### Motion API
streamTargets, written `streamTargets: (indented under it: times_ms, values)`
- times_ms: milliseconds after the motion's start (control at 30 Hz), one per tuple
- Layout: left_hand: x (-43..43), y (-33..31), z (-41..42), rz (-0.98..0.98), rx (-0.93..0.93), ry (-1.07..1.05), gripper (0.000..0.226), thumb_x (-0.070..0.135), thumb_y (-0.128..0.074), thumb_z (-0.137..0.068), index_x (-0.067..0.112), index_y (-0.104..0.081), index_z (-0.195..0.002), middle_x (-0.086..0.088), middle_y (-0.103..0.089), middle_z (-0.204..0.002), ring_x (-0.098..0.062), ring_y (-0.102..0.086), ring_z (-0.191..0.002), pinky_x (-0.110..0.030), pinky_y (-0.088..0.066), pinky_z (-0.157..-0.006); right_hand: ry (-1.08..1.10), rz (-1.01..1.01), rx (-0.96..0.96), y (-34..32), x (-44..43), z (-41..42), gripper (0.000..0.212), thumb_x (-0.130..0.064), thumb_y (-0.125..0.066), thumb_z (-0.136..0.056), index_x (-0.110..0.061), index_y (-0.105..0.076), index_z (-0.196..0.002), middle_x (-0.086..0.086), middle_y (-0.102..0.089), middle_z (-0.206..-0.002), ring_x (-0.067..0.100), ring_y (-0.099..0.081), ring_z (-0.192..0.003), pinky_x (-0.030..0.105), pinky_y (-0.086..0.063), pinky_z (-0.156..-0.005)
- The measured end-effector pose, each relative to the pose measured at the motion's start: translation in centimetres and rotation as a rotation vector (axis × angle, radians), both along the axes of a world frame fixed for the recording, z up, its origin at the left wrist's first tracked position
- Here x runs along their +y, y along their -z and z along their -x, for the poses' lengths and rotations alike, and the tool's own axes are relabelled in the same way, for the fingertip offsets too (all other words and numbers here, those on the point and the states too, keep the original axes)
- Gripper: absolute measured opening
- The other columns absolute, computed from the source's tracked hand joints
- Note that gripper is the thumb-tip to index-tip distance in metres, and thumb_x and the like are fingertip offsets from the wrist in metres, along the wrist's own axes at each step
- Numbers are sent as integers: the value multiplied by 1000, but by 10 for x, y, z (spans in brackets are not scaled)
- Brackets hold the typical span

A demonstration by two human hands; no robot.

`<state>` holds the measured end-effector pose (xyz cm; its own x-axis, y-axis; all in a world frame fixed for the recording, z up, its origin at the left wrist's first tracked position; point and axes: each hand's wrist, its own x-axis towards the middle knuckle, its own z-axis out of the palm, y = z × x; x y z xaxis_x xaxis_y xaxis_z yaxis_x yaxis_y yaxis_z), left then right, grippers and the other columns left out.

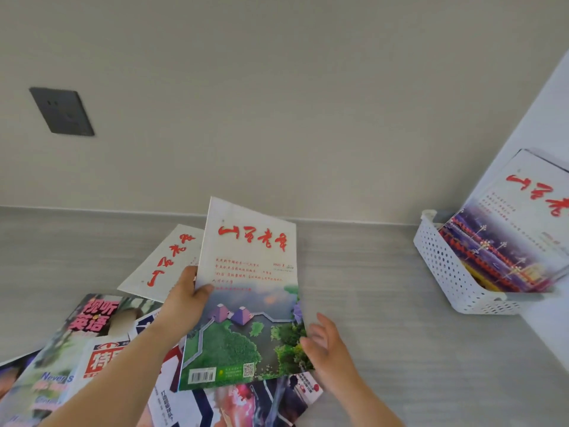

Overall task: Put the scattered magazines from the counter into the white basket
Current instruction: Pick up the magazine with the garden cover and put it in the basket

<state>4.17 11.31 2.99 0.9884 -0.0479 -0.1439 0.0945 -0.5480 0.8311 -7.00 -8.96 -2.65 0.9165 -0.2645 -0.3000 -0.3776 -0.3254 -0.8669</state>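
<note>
Above the counter you hold a magazine cover-up, its long axis running from you toward the wall, red title at the far end, barcode nearest. Your left hand pinches its left edge, thumb on the cover; your right hand, fingers loose and apart, holds nothing beside the lower right corner. The white basket stands well to the right.

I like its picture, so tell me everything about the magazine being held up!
The magazine is thin glossy paper: white top with red lettering, green garden scene below, barcode and QR code at the bottom. It tilts above the pile. The left hand pinches its left edge; the right hand touches its lower right edge.
</note>
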Motion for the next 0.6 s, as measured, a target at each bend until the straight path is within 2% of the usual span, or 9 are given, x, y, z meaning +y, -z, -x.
streamTargets:
  times_ms: [67, 167, 233, 267, 333, 367, 467, 533, 600]
  values:
    - [-14, -15, 7, 59, -74, 45, 28, 5, -42, -91, 6, -40, -119, -8, -53, -109, -23, -47, -90, -31, -36, -74, 116, -180, 5, -14, -18, -2, 59, -19, -52, -88, -17, -19, -137, 8, -44, -137, 11, -47, -103, 20, -37, -87]
    - [-43, -37, 20, 150, -155, 84, 22, 4, -44, -90, 14, -43, -110, 3, -54, -95, -15, -49, -86, -23, -33, -63, 225, -326, -42, -33, -50, -1, 57, -13, -52, -88, -16, -22, -137, 6, -53, -122, 14, -48, -102, 23, -41, -81]
    - [-66, -48, 28, 191, -184, 113, 20, 3, -44, -90, 19, -41, -102, 13, -52, -86, -6, -49, -79, -15, -31, -61, 282, -375, -70, -47, -74, 5, 50, -6, -51, -87, -20, -32, -131, 2, -56, -106, 14, -53, -92, 28, -41, -81]
    - [-77, -52, 30, 207, -188, 130, 20, 3, -45, -90, 19, -41, -101, 12, -53, -87, -6, -50, -80, -16, -32, -62, 292, -392, -95, -55, -86, 10, 43, -2, -51, -86, -22, -41, -123, 0, -59, -98, 10, -56, -85, 25, -44, -77]
    - [-102, -57, 33, 228, -172, 160, 19, 3, -45, -89, 17, -41, -101, 2, -55, -97, -15, -50, -90, -23, -35, -71, 298, -331, -142, -68, -110, 21, 28, 4, -50, -84, -21, -55, -97, -2, -62, -87, 3, -55, -75, 11, -47, -61]
    - [-115, -59, 33, 230, -163, 173, 19, 3, -46, -89, 16, -41, -101, -2, -55, -102, -17, -49, -93, -26, -35, -76, 306, -274, -155, -73, -122, 28, 25, 4, -51, -84, -19, -57, -90, -2, -62, -84, 2, -55, -72, 8, -45, -54]
    - [-156, -65, 34, 247, -147, 221, 23, 1, -48, -88, 9, -47, -110, -2, -56, -103, -17, -51, -93, -27, -36, -79, 361, -149, -171, -82, -155, 44, 16, 0, -56, -82, -14, -63, -86, -2, -62, -72, 8, -53, -64, 17, -42, -54]
    - [-186, -71, 32, 280, -134, 240, 24, 0, -50, -87, 6, -49, -110, -1, -57, -104, -18, -53, -92, -27, -38, -80, 414, -101, -218, -87, -176, 51, 12, 2, -57, -80, -7, -64, -75, 11, -60, -65, 16, -49, -64, 24, -37, -58]
    - [-216, -77, 27, 282, -149, 245, 19, -2, -51, -85, 9, -50, -100, -3, -59, -104, -19, -54, -90, -28, -40, -77, 480, -42, -291, -93, -197, 56, 6, 4, -57, -78, 6, -61, -74, 24, -54, -60, 17, -45, -62, 24, -35, -56]
